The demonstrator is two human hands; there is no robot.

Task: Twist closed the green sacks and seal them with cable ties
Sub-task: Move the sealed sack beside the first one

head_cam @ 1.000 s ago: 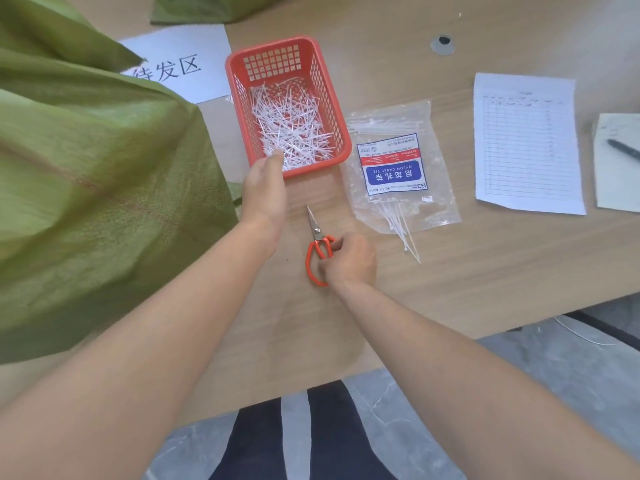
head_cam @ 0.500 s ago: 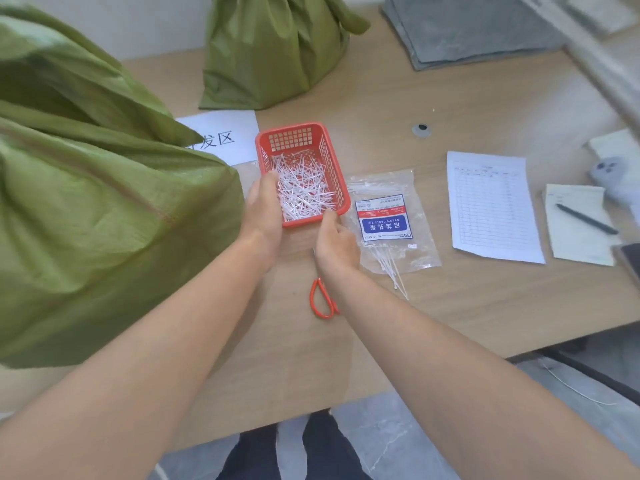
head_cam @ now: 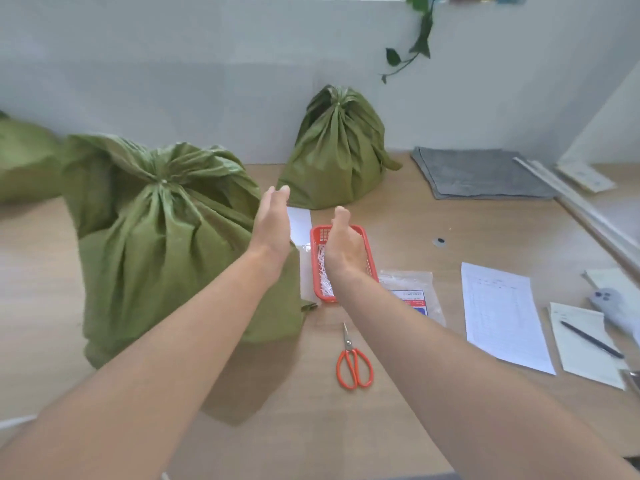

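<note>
A large green sack (head_cam: 166, 244) stands at the left of the table, its neck gathered and tied shut. A second tied green sack (head_cam: 337, 150) stands at the back by the wall. Part of a third green sack (head_cam: 20, 161) shows at the far left edge. My left hand (head_cam: 272, 220) is raised beside the near sack, fingers straight, holding nothing. My right hand (head_cam: 344, 244) hovers over the red basket (head_cam: 372, 261) of white cable ties, fingers relaxed and empty. A clear bag of cable ties (head_cam: 415, 292) lies right of the basket.
Orange-handled scissors (head_cam: 353, 362) lie on the wooden table (head_cam: 433, 393) in front of the basket. A printed sheet (head_cam: 502, 313), a notepad with a pen (head_cam: 588, 337) and a grey cloth (head_cam: 478, 171) are to the right. A white label sheet (head_cam: 299, 223) lies behind the basket.
My right hand has let go of the scissors and both hands have lifted off the basket and table. The view has tilted up, showing the tied sacks and the wall.
</note>
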